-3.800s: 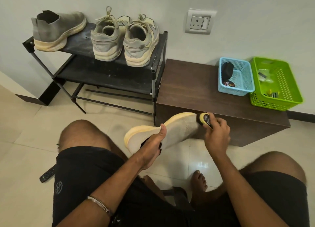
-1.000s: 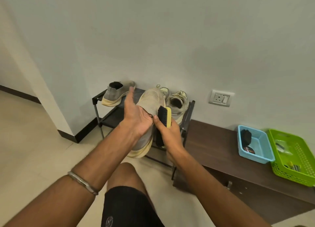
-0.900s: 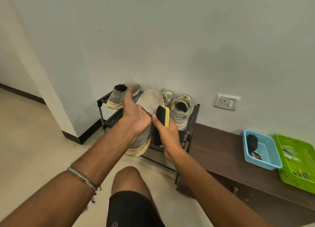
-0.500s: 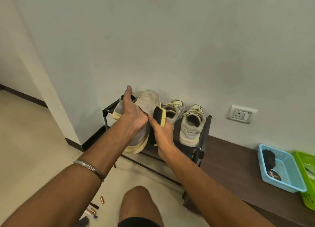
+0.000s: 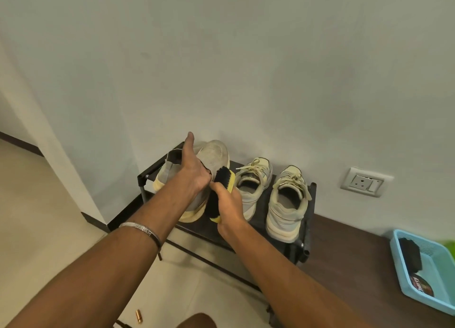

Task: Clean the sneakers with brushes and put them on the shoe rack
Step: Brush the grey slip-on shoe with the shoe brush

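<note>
Sneaker is coming down toward the shoe rack at centre frame, up from your lap seconds ago, so placing looks near. Your left hand is gripping its upper, thumb raised; your right hand is curling around one brush. You are seeing four sneakers, including the lace-up pair, and one blue basket at lower right.
</note>
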